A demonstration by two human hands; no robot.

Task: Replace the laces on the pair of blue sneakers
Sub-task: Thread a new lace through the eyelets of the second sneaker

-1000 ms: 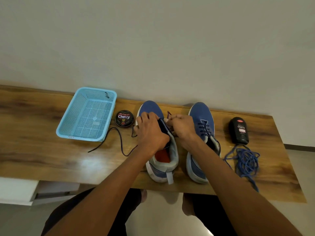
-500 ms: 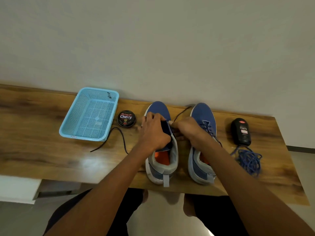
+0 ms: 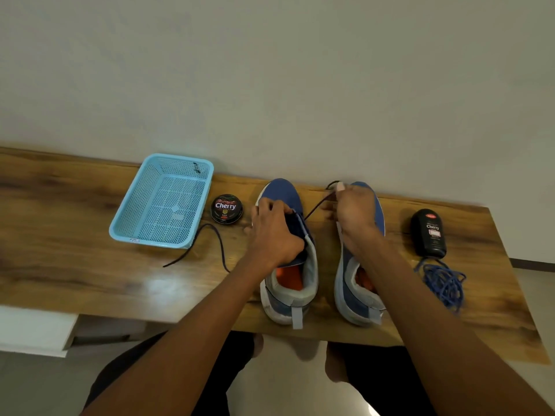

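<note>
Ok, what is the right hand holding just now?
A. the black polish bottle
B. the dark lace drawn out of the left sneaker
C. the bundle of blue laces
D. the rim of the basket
B: the right hand pinches the dark lace, which runs taut from the left sneaker that the left hand grips.

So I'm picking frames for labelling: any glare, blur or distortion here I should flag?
Head view: a soft glare patch sits on the table left of the hands; the blue lace pile at right is smeared by motion blur; the wide lens bows the table's edges. The left hand and right hand look reasonably sharp.
</note>
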